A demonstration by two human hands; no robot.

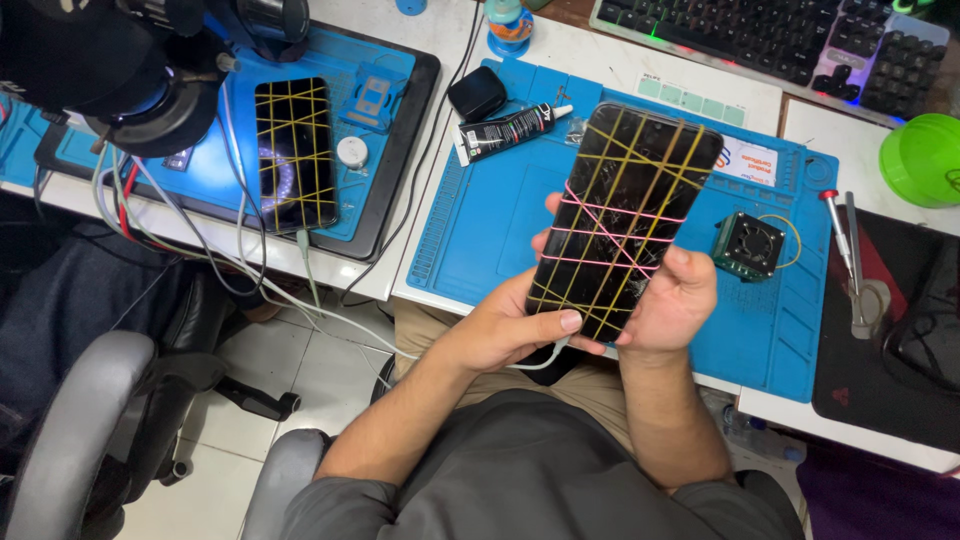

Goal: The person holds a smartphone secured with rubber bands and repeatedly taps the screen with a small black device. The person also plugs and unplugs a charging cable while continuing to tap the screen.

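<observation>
Above the blue mat point(500, 240), both of your hands hold a black phone point(622, 218) up, tilted, its top leaning away to the right. Your left hand point(505, 325) grips the lower left edge, thumb pressed flat across the bottom of the glass, fingers curled behind. Your right hand point(675, 300) cups the lower right edge, thumb resting along that side. Yellow and pink rubber bands criss-cross the phone, and its glass shows cracks near the middle. A white cable point(540, 360) hangs from its lower end.

On the mat, beyond the phone, lie a black tube point(505, 133) with a white nozzle and a small black case point(476, 94). Toward the mat's right side sits a small square fan point(748, 245), with a screwdriver point(836, 232) just past it. Left of the mat, a second phone point(295, 152) bound with yellow bands lies on another blue pad point(385, 150), under a microscope point(140, 70). Behind the mat is a keyboard point(770, 35); to its far right, a green bowl point(920, 158).
</observation>
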